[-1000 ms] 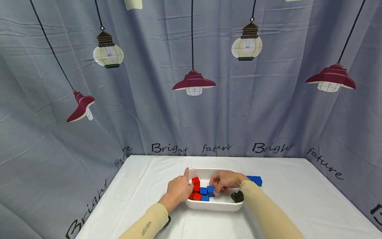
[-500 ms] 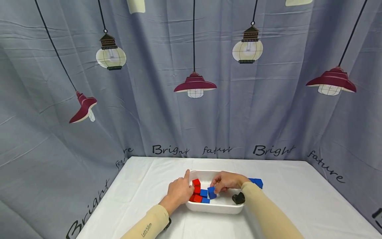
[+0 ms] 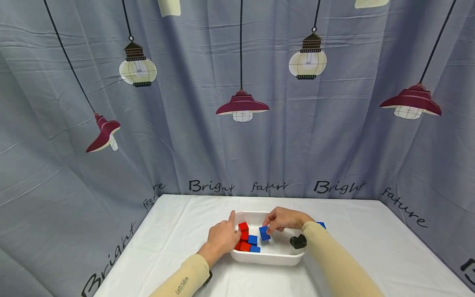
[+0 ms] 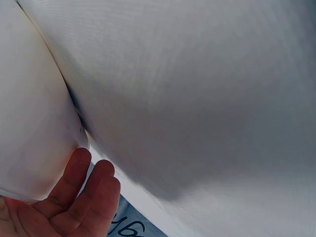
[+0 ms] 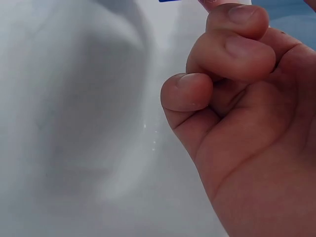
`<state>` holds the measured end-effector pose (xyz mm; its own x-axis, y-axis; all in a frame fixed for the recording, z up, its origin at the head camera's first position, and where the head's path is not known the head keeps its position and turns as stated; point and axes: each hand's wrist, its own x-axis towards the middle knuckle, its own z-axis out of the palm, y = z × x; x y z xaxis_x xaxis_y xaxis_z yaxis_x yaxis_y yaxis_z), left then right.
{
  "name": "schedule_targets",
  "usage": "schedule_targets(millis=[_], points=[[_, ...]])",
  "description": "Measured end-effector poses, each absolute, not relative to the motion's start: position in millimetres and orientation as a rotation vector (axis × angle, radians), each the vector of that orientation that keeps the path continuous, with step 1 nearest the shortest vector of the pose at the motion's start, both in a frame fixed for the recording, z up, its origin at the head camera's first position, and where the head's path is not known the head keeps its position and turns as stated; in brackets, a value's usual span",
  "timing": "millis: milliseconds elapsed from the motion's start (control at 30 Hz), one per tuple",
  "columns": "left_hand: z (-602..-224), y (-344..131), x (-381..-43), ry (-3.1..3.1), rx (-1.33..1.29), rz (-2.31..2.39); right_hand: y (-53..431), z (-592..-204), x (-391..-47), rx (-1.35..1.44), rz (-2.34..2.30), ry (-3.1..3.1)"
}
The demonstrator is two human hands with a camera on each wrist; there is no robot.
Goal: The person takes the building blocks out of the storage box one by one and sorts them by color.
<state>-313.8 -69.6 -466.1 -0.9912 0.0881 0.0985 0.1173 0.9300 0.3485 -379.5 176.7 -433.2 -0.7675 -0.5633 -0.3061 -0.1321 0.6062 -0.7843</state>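
A white tray (image 3: 267,259) with rounded corners stands on the table. My left hand (image 3: 222,236) holds its left side, the thumb over the rim and the index finger stretched along it. In the left wrist view, the other fingers (image 4: 74,185) lie against the tray's outer wall. Above the tray floor, my right hand (image 3: 286,218) pinches a blue cube (image 3: 264,234) between thumb and fingertips; it looks tilted. Several red cubes (image 3: 243,227) are grouped at the tray's left end, with two blue cubes (image 3: 252,240) beside them. The right wrist view shows the other right-hand fingers curled.
A black heart-shaped piece (image 3: 298,241) lies at the tray's right end, close to my right sleeve (image 3: 330,255). Blue shows on the table past the tray, a cube (image 3: 321,224) partly hidden by the right forearm. A grey curtain (image 3: 185,144) hangs behind the white-covered table (image 3: 200,206).
My right hand has risen slightly and drawn the blue cube up and away from the other blue cubes. The left hand keeps its place on the tray. The head view has tilted a little.
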Motion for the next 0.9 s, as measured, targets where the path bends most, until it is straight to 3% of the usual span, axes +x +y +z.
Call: schedule_targets(millis=[900], points=[[-469, -72, -316, -3.013, -0.173, -0.530, 214, -389, -374, -0.574, -1.073, 2.467]])
